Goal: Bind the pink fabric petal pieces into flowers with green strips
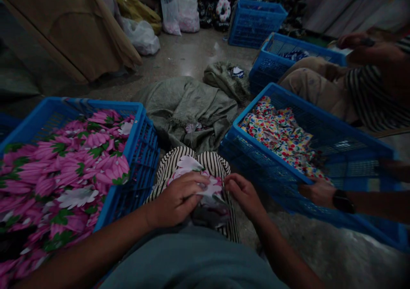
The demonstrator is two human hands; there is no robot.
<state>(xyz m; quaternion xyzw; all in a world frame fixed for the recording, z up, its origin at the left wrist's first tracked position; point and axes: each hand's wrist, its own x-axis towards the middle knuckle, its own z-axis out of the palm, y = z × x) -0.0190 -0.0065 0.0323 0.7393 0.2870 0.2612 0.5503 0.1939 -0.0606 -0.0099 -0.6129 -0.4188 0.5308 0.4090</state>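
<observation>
Many pink cloth pieces are filling the left crate, while a few pale ones are lying on the lap, left hand covering them, right hand curling beside, either pinch unclear.

Obstacles, left: our blue crate, heaped with pink flower pieces. Right: second blue crate, gripped at its near wall by another person's hand. Far centre: grey sacking. Passage: we have open air above our striped lap, between both crates; bare floor beyond the sacking.
</observation>
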